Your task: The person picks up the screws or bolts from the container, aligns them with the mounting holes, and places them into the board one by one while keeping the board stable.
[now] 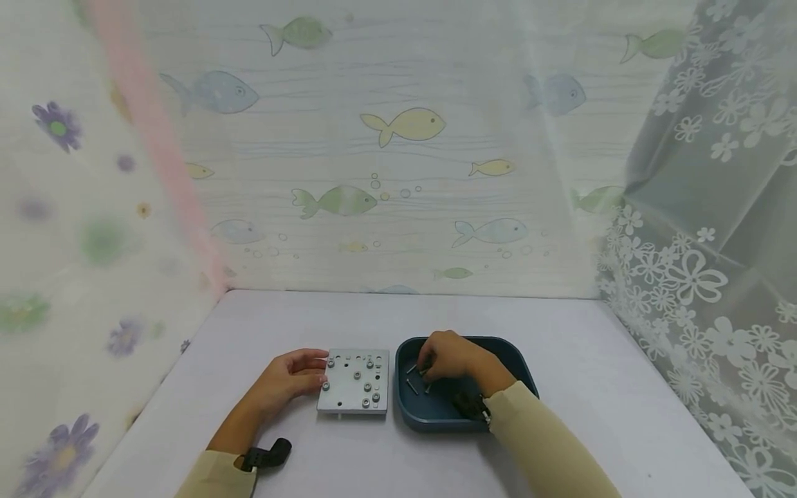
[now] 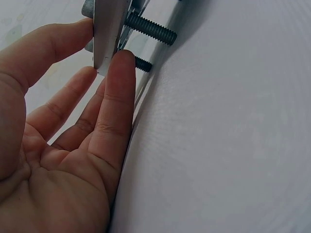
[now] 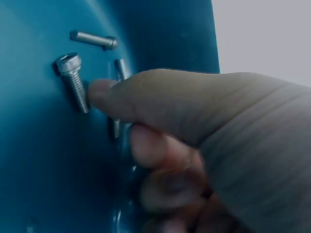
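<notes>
A square silver metal plate (image 1: 349, 398) lies on the table, with several socket-head bolts standing in its holes. My left hand (image 1: 288, 377) holds its left edge between thumb and fingers; in the left wrist view, threaded bolt shanks (image 2: 151, 29) stick out from the plate's underside. My right hand (image 1: 457, 360) is down inside a dark blue tray (image 1: 429, 423). Its thumb (image 3: 131, 99) reaches over loose bolts there, the tip right beside a socket-head bolt (image 3: 73, 77), while the other fingers are loosely bent. Another bolt (image 3: 95, 39) lies farther off, and one more is partly hidden behind the thumb.
The white table (image 1: 336, 456) carries the plate and the tray side by side. Curtains with printed fish (image 1: 411, 124) hang behind, with a flowered curtain (image 1: 62, 277) on the left and a lacy one (image 1: 697, 277) on the right. Each wrist wears a black camera strap (image 1: 268, 456).
</notes>
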Tool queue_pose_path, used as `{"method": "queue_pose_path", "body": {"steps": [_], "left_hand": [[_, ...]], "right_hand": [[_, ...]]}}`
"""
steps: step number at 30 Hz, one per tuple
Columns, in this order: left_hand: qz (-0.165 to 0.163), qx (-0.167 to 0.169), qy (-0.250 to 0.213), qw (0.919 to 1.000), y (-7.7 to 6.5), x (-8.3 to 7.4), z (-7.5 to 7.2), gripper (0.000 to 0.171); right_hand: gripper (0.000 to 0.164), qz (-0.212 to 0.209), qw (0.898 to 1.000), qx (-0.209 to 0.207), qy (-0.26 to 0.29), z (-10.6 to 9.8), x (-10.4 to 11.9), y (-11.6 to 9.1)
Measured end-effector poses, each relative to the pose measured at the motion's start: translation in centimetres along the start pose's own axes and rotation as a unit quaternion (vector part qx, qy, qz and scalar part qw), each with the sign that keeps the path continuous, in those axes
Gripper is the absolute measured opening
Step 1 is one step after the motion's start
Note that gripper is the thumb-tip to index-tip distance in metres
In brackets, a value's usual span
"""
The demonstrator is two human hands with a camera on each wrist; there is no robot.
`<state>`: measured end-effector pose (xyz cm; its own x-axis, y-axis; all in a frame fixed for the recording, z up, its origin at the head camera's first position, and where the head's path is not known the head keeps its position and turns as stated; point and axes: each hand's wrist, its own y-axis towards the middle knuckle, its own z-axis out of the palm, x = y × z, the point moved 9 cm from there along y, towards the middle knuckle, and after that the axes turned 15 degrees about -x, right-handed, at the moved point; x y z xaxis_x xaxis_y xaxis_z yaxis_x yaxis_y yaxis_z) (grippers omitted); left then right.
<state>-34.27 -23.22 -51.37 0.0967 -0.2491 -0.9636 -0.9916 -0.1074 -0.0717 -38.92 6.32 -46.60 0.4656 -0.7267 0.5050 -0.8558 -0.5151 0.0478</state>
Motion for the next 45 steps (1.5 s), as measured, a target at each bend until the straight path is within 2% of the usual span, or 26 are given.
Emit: {"method": "queue_pose_path", "body": {"steps": [10,17,37,45], "left_hand": [[-0.001,0.0,0.005,1.0,0.1,0.1,-0.1,0.064],[-0.002,0.004,0.002,1.0,0.4,0.4,0.1,0.064],[0.0,0.005,-0.004,1.0,0.2,0.3,0.1,0.064],[0.0,0.002,0.001,1.0,0.3,0.5,0.1,0.064]], "right_hand": [[0.013,0.027,1.0,-0.011,-0.007,0.0,0.1,-0.1],[0.009,0.026,1.0,-0.007,-0.003,0.2,0.0,-0.3],[0.006,-0.004,0.999,-0.011,0.043,-0.7,0.9,-0.2],[0.006,-0.032,0.998,-0.024,0.057,-1.8,2.6,-0.1]]}}
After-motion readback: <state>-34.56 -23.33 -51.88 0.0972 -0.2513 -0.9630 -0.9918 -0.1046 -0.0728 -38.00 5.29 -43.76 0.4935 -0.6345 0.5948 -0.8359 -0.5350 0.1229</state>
